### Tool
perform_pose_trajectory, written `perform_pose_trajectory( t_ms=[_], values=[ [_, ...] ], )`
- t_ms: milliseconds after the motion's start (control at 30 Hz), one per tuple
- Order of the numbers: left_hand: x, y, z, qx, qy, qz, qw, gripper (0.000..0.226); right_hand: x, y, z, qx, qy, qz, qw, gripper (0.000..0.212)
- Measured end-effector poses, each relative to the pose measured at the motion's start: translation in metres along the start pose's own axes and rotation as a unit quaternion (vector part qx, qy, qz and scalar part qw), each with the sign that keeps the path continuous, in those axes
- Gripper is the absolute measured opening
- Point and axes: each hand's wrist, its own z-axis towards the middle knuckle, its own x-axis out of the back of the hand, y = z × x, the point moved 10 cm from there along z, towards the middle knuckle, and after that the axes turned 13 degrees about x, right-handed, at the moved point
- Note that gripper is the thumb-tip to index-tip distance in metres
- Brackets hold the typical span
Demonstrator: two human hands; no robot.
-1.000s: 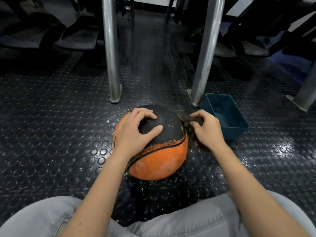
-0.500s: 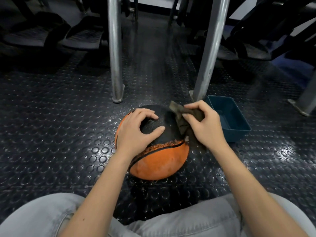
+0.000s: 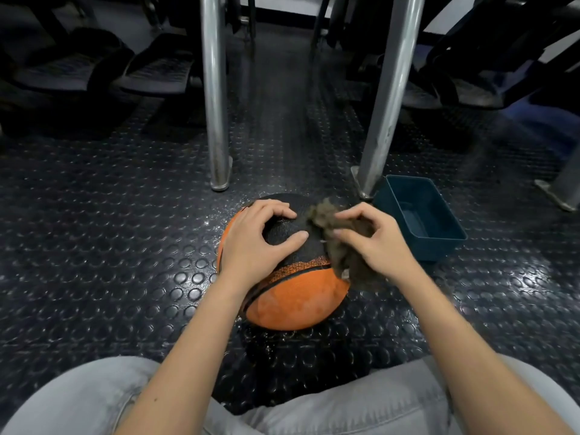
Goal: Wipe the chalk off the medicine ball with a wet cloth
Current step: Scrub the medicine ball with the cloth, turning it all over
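Observation:
An orange and black medicine ball sits on the studded rubber floor in front of my knees. My left hand rests on its top left, fingers curled and spread over the black part. My right hand grips a dark brownish cloth, which lies bunched against the ball's upper right side and hangs down past the orange part. The cloth is blurred. Pale speckles show on the orange surface and on the floor beneath the ball.
A teal plastic tub stands on the floor just right of the ball. Two metal posts rise behind it. Dark gym equipment fills the background. My grey-trousered legs lie at the bottom.
My right hand has carried the cloth from the ball's right side up onto its top right. The left hand has stayed on the ball.

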Motion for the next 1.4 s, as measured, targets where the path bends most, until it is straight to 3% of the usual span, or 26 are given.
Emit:
perform_pose_trajectory(
  t_ms=[133,233,300,367,467,533,667,800,900,967,1033,1133,1200,1300,1367,1400],
  values=[
    [-0.004,0.003,0.003,-0.013,-0.014,0.009,1.000,0.026,0.023,0.050,-0.011,-0.116,0.001,-0.196,0.974,0.016],
    [-0.006,0.002,0.005,-0.017,-0.042,0.034,0.998,0.027,0.030,0.018,-0.007,-0.046,0.104,-0.066,0.991,0.016],
    [-0.006,0.006,0.010,-0.015,-0.075,0.050,0.996,0.028,0.014,-0.001,-0.004,0.007,0.082,-0.015,0.997,0.016],
    [-0.011,0.012,0.015,-0.015,-0.104,0.116,0.988,0.028,0.002,0.011,-0.008,-0.019,0.051,-0.025,0.998,0.014],
    [-0.018,0.019,0.011,-0.015,-0.084,0.240,0.967,0.035,0.008,0.043,-0.016,-0.105,0.043,-0.068,0.991,0.011],
    [-0.021,0.013,0.001,0.012,-0.067,0.213,0.975,0.037,0.017,0.047,-0.019,-0.133,0.049,-0.088,0.986,0.013],
    [-0.014,0.001,-0.006,0.055,-0.051,0.133,0.988,0.033,0.036,-0.003,-0.003,-0.042,0.105,-0.036,0.993,0.016],
    [-0.017,0.005,-0.008,0.029,-0.050,0.145,0.988,0.036,0.014,-0.016,-0.006,-0.002,0.040,-0.027,0.999,0.017],
    [-0.019,0.011,-0.013,0.015,-0.019,0.151,0.988,0.048,-0.001,0.024,-0.022,-0.076,0.017,-0.066,0.995,0.015],
    [-0.021,0.015,-0.013,0.004,-0.003,0.161,0.987,0.053,0.011,0.049,-0.028,-0.152,0.024,-0.154,0.976,0.012],
    [-0.022,0.015,-0.014,0.001,0.006,0.166,0.986,0.055,0.026,0.055,-0.032,-0.181,0.071,-0.172,0.966,0.012],
    [-0.017,0.012,-0.012,0.004,0.022,0.157,0.987,0.053,0.032,0.018,-0.021,-0.086,0.142,-0.025,0.986,0.013],
    [-0.013,0.009,-0.009,0.015,0.029,0.153,0.988,0.050,0.010,-0.003,-0.015,-0.025,0.067,0.002,0.997,0.015],
    [-0.014,0.007,-0.004,0.030,0.017,0.152,0.988,0.044,0.001,0.037,-0.023,-0.117,-0.005,-0.109,0.987,0.013],
    [-0.015,0.009,-0.003,0.029,0.017,0.150,0.988,0.044,0.021,0.059,-0.032,-0.203,0.019,-0.190,0.960,0.013],
    [-0.015,0.009,-0.004,0.027,0.019,0.150,0.988,0.044,0.031,0.056,-0.033,-0.199,0.061,-0.185,0.960,0.014]
  ],
)
